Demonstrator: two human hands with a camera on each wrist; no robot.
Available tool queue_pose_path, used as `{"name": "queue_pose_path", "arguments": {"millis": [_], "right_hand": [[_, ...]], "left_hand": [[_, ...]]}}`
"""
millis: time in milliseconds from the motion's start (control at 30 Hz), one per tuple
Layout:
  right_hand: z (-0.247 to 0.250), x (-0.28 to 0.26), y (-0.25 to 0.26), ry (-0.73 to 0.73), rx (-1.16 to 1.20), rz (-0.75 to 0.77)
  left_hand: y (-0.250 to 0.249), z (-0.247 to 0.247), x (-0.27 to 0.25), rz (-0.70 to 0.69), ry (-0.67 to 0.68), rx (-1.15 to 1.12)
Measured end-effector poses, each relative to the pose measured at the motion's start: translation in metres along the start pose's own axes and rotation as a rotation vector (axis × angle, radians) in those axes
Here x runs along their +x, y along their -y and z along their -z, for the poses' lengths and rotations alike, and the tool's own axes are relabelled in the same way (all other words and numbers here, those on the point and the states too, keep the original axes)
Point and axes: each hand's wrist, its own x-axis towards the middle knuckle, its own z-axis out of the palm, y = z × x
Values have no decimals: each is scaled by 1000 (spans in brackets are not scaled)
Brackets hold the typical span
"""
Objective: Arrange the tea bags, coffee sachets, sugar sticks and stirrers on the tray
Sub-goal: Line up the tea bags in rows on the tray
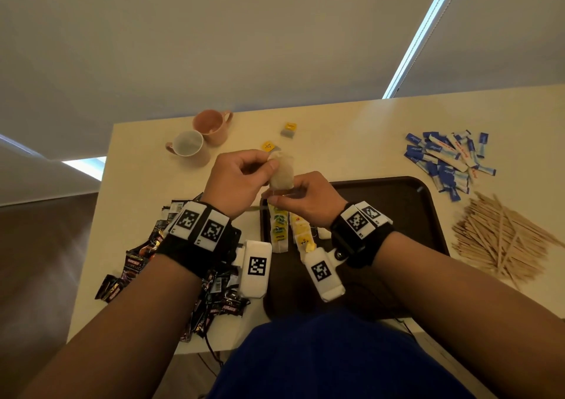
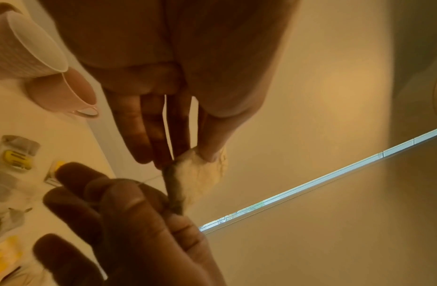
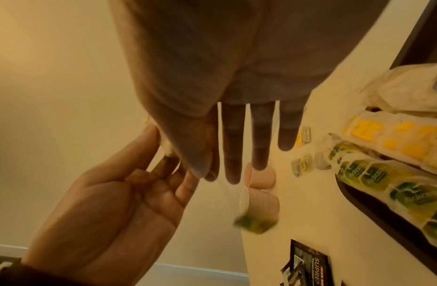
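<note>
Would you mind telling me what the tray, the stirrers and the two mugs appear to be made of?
Tray: probably plastic; dark brown, smooth, with a moulded rounded rim and a dull sheen.
Stirrers: wood, it seems; pale tan, thin flat sticks, matte.
Two mugs: likely glazed ceramic; pink outside, thick-walled, one with a lighter inside. The wrist view shows a fine texture on one, so the finish is uncertain.
</note>
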Motion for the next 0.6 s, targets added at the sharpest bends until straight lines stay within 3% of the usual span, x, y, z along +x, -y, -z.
{"name": "queue_pose_path", "arguments": {"millis": [300,467,600], "right_hand": [[10,-10,9,33,262,-34],[14,-4,21,-259,25,130],[16,-1,27,-306,-43,217]], "left_hand": [[-5,4,-2,-11,4,48],[-6,3,-2,-15,31,42],[-6,0,1,-34,-8,68]]}}
